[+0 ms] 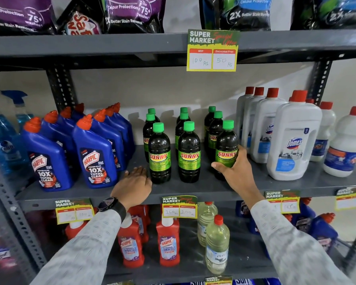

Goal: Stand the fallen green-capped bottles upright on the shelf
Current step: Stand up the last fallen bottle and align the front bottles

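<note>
Several dark green-capped "Sunny" bottles stand upright in three rows on the grey middle shelf (pixel 193 188). The front ones are the left bottle (pixel 159 153), the middle bottle (pixel 189 153) and the right bottle (pixel 226 145). My right hand (pixel 234 171) wraps around the lower part of the right front bottle, which stands upright. My left hand (pixel 135 182) rests flat on the shelf with fingers spread, just left of the left front bottle, holding nothing. No green-capped bottle lies on its side in view.
Blue Harpic bottles (pixel 95 155) stand to the left of the green-capped group, white Domex jugs (pixel 294 138) to the right. A price card (pixel 212 50) hangs from the shelf above. Red bottles (pixel 167 241) and clear ones (pixel 217 245) fill the shelf below.
</note>
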Available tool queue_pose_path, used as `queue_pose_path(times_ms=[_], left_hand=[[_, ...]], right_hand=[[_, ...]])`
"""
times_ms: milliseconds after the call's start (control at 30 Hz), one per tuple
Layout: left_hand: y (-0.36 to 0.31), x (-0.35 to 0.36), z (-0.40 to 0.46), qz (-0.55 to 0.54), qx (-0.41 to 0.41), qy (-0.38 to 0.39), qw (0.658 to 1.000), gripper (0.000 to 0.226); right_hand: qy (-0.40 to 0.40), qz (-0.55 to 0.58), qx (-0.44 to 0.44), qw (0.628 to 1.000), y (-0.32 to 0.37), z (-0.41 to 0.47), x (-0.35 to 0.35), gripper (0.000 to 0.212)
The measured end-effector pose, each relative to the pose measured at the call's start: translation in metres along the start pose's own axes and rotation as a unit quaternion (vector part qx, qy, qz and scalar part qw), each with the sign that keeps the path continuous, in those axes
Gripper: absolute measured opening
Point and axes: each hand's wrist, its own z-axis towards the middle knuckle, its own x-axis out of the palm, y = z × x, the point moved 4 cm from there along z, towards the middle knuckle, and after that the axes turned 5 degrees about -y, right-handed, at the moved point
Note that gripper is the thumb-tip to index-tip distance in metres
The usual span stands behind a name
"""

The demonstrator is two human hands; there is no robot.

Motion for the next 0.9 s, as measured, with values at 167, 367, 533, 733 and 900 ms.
queue_pose_path(times_ms=[167,367,533,733,900], left_hand=[[-0.002,-0.001,-0.001,-0.009,0.001,-0.005,1.0,0.064],[-0.013,-0.014,-0.014,-0.12,-0.024,-0.167,0.978,0.041],[-0.008,-0.028,-0.023,-0.4,-0.062,-0.259,0.877,0.044],[-0.005,-0.029,-0.013,-0.536,-0.034,-0.063,0.841,0.094],[-0.018,-0.028,-0.006,-0.507,-0.023,-0.055,0.86,0.103]], right_hand=[[-0.005,-0.006,-0.006,1.0,0.002,-0.003,-0.001,0.095],[-0.067,0.013,-0.032,0.997,0.002,-0.009,-0.016,0.088],[-0.213,-0.041,-0.153,0.964,0.019,-0.029,-0.036,0.066],[-0.071,-0.061,-0.191,0.977,0.054,-0.049,0.009,0.055],[0.069,-0.095,-0.054,0.992,0.044,-0.055,0.057,0.106]])
